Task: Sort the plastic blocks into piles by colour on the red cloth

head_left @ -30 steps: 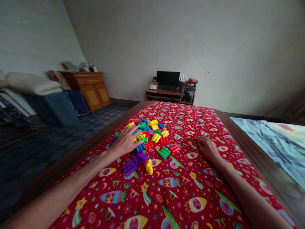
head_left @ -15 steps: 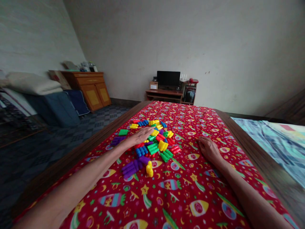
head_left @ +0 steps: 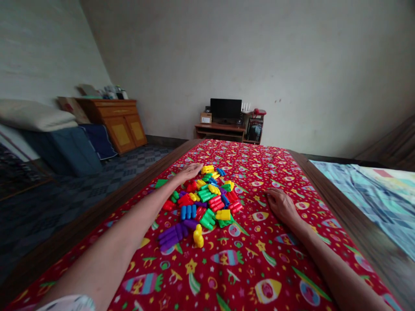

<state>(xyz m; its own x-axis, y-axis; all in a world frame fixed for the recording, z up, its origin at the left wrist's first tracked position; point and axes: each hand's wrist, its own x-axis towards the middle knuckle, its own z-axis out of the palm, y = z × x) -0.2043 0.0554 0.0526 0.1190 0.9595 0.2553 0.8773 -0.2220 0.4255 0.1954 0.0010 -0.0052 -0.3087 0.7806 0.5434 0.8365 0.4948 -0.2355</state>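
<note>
My left hand (head_left: 190, 172) reaches palm down to the far left side of a pile of plastic building blocks. Its fingers are stretched out, fingertips beside a yellow block (head_left: 208, 169); whatever lies under the palm is hidden. Closer to me in the pile are a green block (head_left: 205, 195), a red block (head_left: 216, 203) and a blue block (head_left: 188, 212). Purple blocks (head_left: 173, 236) and an upright yellow piece (head_left: 198, 236) lie at the near edge. My right hand (head_left: 281, 204) rests on the cloth right of the pile, fingers loosely bent, holding nothing visible.
A red patterned cloth (head_left: 233, 276) covers the wooden table (head_left: 327, 194). Beyond it stands a desk (head_left: 220, 129) with a monitor (head_left: 226, 109). A wooden cabinet (head_left: 121, 125) is at the left, and a bed with a blue sheet (head_left: 363, 185) at the right.
My left hand has moved from the middle of the pile to its far left. Blocks in the pile are spread and shifted nearer. The view has turned slightly; my right hand stays on the cloth.
</note>
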